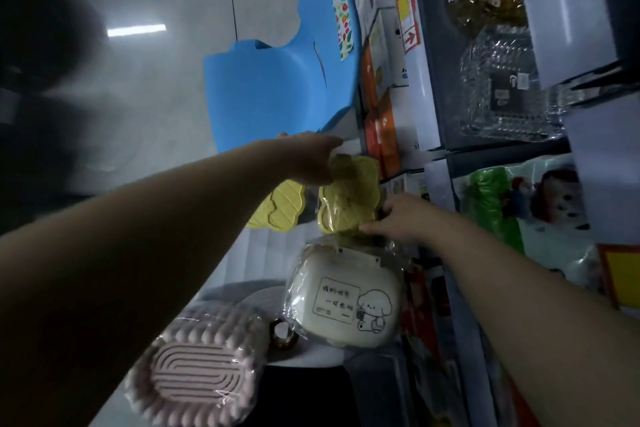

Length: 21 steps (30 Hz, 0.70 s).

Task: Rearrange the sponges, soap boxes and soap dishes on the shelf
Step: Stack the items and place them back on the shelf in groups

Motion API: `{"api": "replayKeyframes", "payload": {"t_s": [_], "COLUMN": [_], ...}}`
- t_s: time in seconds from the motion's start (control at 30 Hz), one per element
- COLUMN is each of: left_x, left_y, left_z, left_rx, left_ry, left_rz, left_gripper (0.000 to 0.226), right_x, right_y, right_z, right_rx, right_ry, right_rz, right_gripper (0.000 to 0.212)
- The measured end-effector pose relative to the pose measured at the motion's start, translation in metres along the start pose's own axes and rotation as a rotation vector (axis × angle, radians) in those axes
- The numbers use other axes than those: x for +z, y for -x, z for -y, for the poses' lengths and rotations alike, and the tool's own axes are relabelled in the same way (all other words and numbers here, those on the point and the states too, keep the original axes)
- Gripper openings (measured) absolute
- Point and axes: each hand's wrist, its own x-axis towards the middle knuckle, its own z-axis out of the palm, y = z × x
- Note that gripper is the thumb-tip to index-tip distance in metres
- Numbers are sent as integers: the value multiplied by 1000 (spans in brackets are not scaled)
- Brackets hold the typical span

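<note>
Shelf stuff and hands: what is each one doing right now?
Left hand: grips the top of a wrapped yellow dish.
Right hand: pinches that same dish from below.
Held yellow dish: in clear wrap, held by both hands.
Second yellow dish: lying beside it, untouched.
Cream soap box: closed, in clear wrap, untouched.
Pink ribbed dish: in clear wrap, untouched.
Blue foam sheet: untouched.

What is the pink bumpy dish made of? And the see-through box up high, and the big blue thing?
The pink dish looks like matte plastic with molded ridges, wrapped in shiny clear film. The see-through box looks like glass or clear hard plastic; its faceted walls sparkle, and the picture cannot settle which. The big blue thing looks like soft foam: dull, thick, cleanly cut edges.
</note>
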Motion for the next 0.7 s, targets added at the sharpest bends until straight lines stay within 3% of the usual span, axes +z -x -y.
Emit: {"api": "replayKeyframes", "payload": {"t_s": [0.1, 0.23, 0.37, 0.5, 0.57, 0.7], "left_x": [1, -10, -37, -43, -30, 8], "left_y": [0, 7, 40, 97, 124, 150], "left_z": [-6, -6, 9, 43, 64, 95], "left_rx": [34, 52, 76, -34, -131, -235], "left_ry": [160, 287, 494, 523, 470, 316], "left_rz": [4, -105, -262, -370, -343, -228], "left_gripper": [51, 53, 62, 49, 38, 41], "right_x": [8, 2, -21, -36, -29, 1], "right_y": [-2, 1, 12, 35, 41, 31], "right_z": [-1, -5, 10, 54, 82, 122], "right_rx": [5, 25, -47, -220, -268, -285], "right_ry": [-154, -495, -643, -639, -590, -516], "right_rz": [-68, -236, -482, -530, -479, -469], "right_gripper": [41, 9, 33, 33, 29, 23]}}
